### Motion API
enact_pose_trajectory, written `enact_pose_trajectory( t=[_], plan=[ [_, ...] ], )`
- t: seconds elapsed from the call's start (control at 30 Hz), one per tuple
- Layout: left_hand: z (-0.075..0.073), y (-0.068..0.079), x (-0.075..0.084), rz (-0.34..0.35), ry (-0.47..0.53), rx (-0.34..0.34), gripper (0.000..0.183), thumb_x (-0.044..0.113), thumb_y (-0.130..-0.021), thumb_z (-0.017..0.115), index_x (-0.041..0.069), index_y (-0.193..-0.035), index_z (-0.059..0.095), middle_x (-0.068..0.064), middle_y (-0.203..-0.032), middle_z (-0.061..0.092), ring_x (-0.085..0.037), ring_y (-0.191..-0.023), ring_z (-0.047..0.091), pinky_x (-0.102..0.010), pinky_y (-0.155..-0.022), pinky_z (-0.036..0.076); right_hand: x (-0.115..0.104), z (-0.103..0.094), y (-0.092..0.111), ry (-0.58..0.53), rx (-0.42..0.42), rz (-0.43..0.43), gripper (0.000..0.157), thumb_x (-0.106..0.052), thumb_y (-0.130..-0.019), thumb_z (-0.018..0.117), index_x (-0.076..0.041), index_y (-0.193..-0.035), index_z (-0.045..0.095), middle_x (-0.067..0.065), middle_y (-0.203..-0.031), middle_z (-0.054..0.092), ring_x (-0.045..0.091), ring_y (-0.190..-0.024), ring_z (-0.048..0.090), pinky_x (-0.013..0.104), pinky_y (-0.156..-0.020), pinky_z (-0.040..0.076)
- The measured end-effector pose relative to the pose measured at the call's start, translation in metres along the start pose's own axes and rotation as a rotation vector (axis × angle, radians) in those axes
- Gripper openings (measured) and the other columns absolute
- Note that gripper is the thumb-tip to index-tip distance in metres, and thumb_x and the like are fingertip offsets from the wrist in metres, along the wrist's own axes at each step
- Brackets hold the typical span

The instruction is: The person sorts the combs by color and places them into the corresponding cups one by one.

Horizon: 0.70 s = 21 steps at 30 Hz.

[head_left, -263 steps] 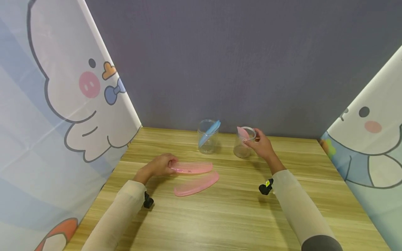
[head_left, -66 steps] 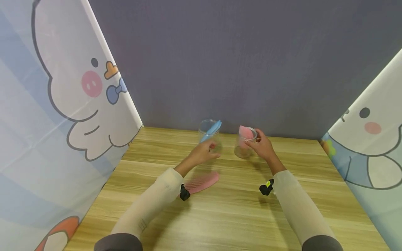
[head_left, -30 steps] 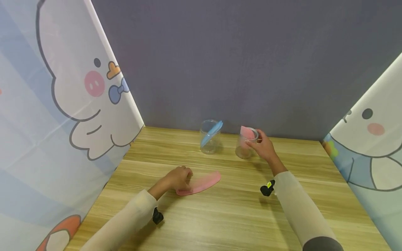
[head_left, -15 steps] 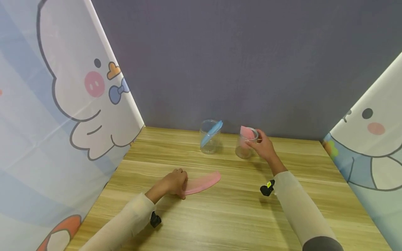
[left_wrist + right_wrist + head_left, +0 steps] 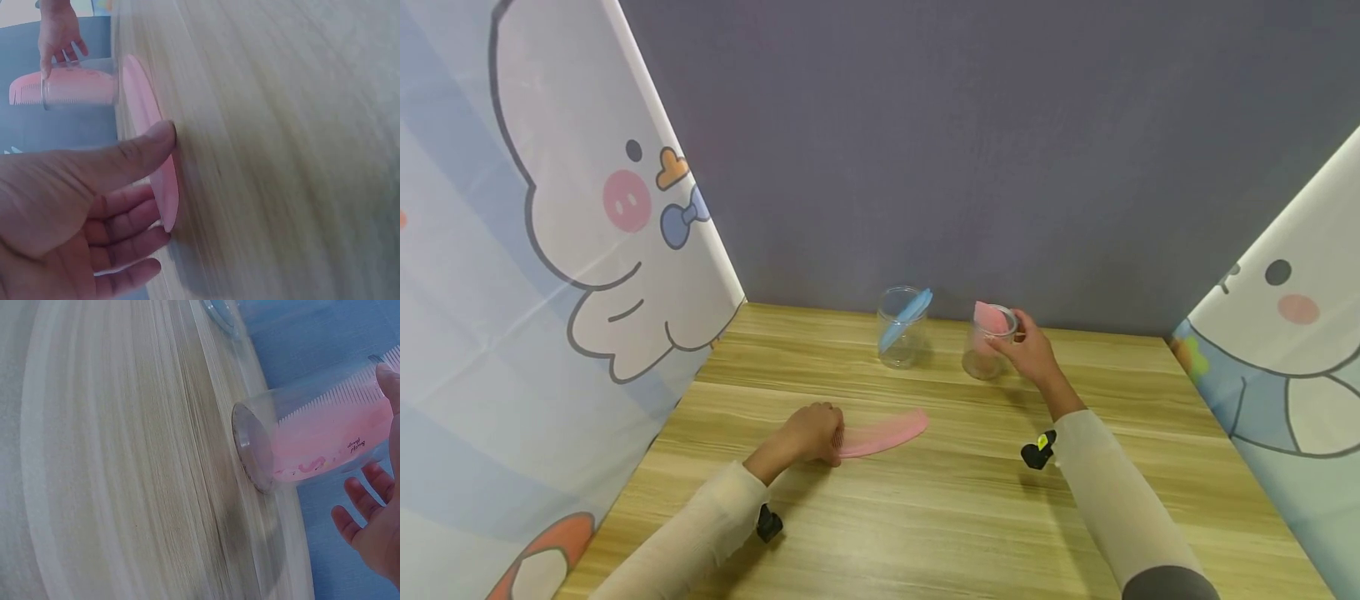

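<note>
My left hand (image 5: 814,432) pinches the left end of a pink comb (image 5: 883,435) low at the table. In the left wrist view, the thumb (image 5: 159,140) lies on one side of that comb and the curled fingers are on the other. My right hand (image 5: 1028,352) holds a clear cup (image 5: 981,365) near its rim, thumb in front and fingers behind. Inside this cup stands pink combs' material, with a printed comb (image 5: 337,440) showing through the wall, teeth upward in the right wrist view. The cup's base is at the table.
A second clear cup (image 5: 897,357) stands to the left, with a slim light-blue item (image 5: 906,319) leaning in it. A dark grey panel (image 5: 940,167) rises behind the table (image 5: 925,533). Cartoon-printed sheets (image 5: 625,292) flank both sides.
The pink comb my left hand held first has gone into the right cup. My left hand then came back and gripped the other pink comb, which has tilted. My right hand stays on its cup.
</note>
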<state>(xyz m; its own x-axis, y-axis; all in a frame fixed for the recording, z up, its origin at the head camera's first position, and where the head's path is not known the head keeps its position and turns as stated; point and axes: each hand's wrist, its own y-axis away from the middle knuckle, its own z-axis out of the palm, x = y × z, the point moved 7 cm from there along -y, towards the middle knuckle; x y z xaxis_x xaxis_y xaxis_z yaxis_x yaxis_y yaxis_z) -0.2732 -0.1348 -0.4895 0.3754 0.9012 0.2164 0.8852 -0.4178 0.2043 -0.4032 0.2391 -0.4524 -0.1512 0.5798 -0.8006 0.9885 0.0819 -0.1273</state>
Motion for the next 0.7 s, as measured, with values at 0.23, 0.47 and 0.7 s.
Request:
enact_pose_trajectory(
  t=[0.23,0.47,0.7],
  plan=[
    [-0.002,0.001,0.001,0.089,-0.022,0.043,0.031,0.026,-0.074,0.091,0.015,-0.085,0.064,0.003,-0.084,0.059,-0.014,-0.081,0.055,-0.035,-0.072,0.051,-0.001,0.0,0.0,-0.006,0.008,-0.005,0.083,-0.043,-0.095,0.07,-0.009,-0.159,0.028,0.025,-0.15,0.046,0.044,-0.128,0.048,0.06,-0.104,0.044],
    [-0.005,-0.002,0.002,0.153,0.002,0.079,0.04,0.03,-0.078,0.086,0.008,-0.106,0.068,-0.002,-0.093,0.061,-0.016,-0.084,0.054,-0.035,-0.073,0.05,-0.001,-0.001,0.0,-0.008,0.011,-0.007,0.083,-0.043,-0.095,0.07,-0.01,-0.159,0.028,0.025,-0.148,0.048,0.043,-0.126,0.049,0.057,-0.102,0.044],
    [-0.015,-0.005,0.004,0.202,0.096,0.123,0.043,0.027,-0.081,0.083,0.003,-0.114,0.069,-0.007,-0.104,0.072,-0.018,-0.091,0.065,-0.039,-0.083,0.056,0.0,0.0,-0.001,0.0,0.009,-0.015,0.084,-0.044,-0.096,0.068,-0.009,-0.16,0.026,0.026,-0.148,0.048,0.043,-0.126,0.05,0.056,-0.101,0.046]
  ],
)
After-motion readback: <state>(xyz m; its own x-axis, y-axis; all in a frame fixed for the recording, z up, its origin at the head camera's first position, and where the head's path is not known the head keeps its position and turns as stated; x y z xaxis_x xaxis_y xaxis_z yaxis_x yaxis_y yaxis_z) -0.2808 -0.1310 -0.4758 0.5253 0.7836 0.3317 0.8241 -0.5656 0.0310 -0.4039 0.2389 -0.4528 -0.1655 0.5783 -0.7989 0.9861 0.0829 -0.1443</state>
